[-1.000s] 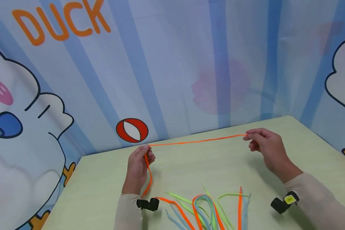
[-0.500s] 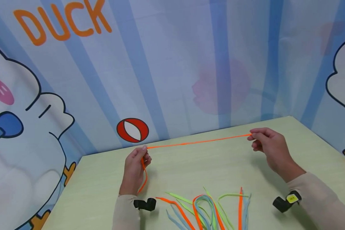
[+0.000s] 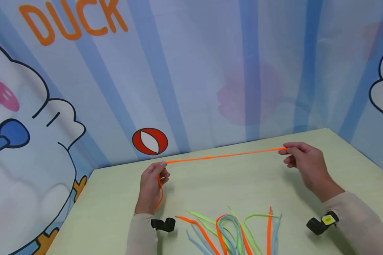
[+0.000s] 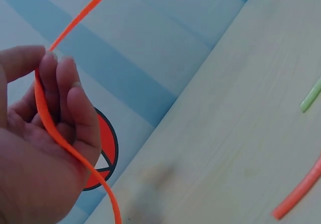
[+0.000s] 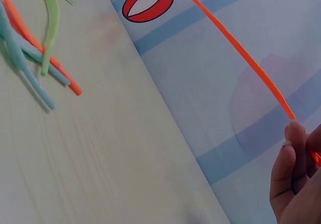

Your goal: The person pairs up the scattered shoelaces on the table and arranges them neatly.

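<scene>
A thin, flat orange cord stretches almost straight between both hands, above the far part of the table. My left hand pinches it between thumb and index finger. From that pinch, a loose length of the orange cord hangs down across the palm in the left wrist view. At the other side, my right hand pinches the cord near its end between thumb and fingertips. In the right wrist view, a bit of orange shows beyond the fingers, mostly hidden by them.
Several orange, light green and pale blue cords lie loosely looped on the pale table, nearer the body. A printed backdrop with blue stripes stands along the table's back edge. Each sleeve carries a small black camera.
Both hands have drawn slightly apart, the right one moving rightward. The cord remains stretched between them, and its loose tail below my left hand looks a little shorter. The head view has shifted slightly.
</scene>
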Demonstrator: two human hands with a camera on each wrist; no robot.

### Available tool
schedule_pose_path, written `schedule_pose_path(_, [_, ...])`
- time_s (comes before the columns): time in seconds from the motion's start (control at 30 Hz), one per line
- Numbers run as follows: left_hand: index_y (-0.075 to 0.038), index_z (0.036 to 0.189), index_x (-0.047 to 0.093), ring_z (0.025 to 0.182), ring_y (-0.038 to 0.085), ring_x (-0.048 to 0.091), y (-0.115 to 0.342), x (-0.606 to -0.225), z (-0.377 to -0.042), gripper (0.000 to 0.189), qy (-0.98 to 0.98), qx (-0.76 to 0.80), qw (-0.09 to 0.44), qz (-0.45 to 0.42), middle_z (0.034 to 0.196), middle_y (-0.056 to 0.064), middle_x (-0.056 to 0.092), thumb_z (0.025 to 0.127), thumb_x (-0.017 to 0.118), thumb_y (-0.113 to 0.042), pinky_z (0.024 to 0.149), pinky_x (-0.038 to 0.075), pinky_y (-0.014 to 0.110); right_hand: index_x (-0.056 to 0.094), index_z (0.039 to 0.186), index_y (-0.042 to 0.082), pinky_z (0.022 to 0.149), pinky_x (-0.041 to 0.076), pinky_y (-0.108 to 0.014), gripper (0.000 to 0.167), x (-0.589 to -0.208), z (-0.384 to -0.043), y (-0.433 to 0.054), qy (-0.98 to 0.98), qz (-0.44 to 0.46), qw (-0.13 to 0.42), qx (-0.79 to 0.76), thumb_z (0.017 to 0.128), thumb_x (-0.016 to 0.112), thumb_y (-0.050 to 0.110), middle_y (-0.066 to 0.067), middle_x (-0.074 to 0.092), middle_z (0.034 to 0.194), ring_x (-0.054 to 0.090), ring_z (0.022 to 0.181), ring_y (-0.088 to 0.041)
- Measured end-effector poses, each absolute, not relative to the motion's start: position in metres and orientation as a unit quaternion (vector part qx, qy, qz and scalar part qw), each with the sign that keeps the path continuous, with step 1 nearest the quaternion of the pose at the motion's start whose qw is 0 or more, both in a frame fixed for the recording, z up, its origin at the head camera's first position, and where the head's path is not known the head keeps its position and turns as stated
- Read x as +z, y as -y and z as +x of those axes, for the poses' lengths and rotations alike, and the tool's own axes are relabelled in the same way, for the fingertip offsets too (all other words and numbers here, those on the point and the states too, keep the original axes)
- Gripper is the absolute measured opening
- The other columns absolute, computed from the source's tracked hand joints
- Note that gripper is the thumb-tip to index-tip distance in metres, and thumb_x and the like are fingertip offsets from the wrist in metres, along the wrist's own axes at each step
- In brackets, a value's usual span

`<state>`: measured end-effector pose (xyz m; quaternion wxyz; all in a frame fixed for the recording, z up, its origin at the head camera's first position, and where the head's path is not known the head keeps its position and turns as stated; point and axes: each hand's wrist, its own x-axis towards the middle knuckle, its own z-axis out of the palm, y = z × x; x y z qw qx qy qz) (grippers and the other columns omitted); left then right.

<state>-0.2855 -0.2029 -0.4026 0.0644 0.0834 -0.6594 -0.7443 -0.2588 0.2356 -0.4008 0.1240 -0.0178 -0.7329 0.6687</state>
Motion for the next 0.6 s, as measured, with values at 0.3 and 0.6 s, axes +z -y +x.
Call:
schedule_pose_path(0.3, [-0.006, 0.119, 0.063, 0.091, 0.019, 0.062, 0.2024, -0.4056, -0.2865, 0.030, 0.645, -0.751, 0.072, 0.121, 0.105, 0.009, 0.063, 0.099, 0.065, -0.029, 0.085, 0.054, 0.030, 0.064, 0.112, 0.011, 0.066, 0.057, -0.022, 0.017, -0.4026, -0.2573, -0.2385, 0.715, -0.044, 0.146, 0.683, 0.104, 0.054, 0.021, 0.005, 0.069, 0.086, 0.063, 0.070, -0.010])
schedule_pose_path(0.6, [-0.009, 0.121, 0.060, 0.097, 0.023, 0.062, 0.2078, -0.4068, -0.2880, 0.030, 0.626, -0.762, 0.077, 0.147, 0.103, 0.006, 0.064, 0.100, 0.064, -0.030, 0.091, 0.053, 0.033, 0.066, 0.111, 0.010, 0.067, 0.057, -0.022, 0.017, -0.4017, -0.2580, -0.2402, 0.681, -0.033, 0.140, 0.717, 0.104, 0.053, 0.019, 0.007, 0.071, 0.088, 0.065, 0.071, -0.010])
